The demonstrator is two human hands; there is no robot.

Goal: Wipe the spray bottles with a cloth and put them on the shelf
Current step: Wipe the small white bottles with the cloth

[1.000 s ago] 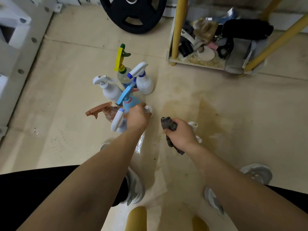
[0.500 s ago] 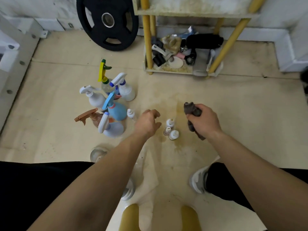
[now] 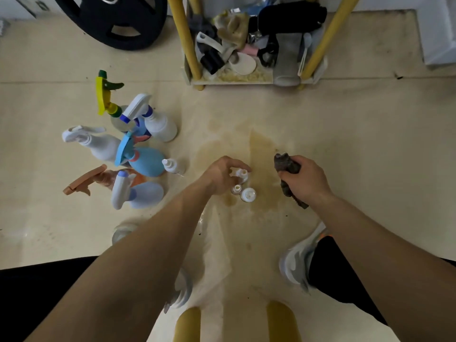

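Three small bottles [image 3: 248,194] upright on the floor [image 3: 357,144], between my hands, nearest my left hand [image 3: 220,175]; its fingers curl round the far one, contact unclear; right hand [image 3: 306,181] clenches the dark cloth [image 3: 286,164].

weight plate [image 3: 113,21] and shelf [image 3: 234,81] cut off at top; left hand [image 3: 222,174] hides small bottle [image 3: 243,173] body, grip unclear; cloth [image 3: 284,163] mostly inside right hand [image 3: 306,181]

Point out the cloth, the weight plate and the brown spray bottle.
cloth [image 3: 284,162], head view, bunched end above the fingers
weight plate [image 3: 148,30], head view, black outer rim
brown spray bottle [image 3: 83,180], head view, its trigger head
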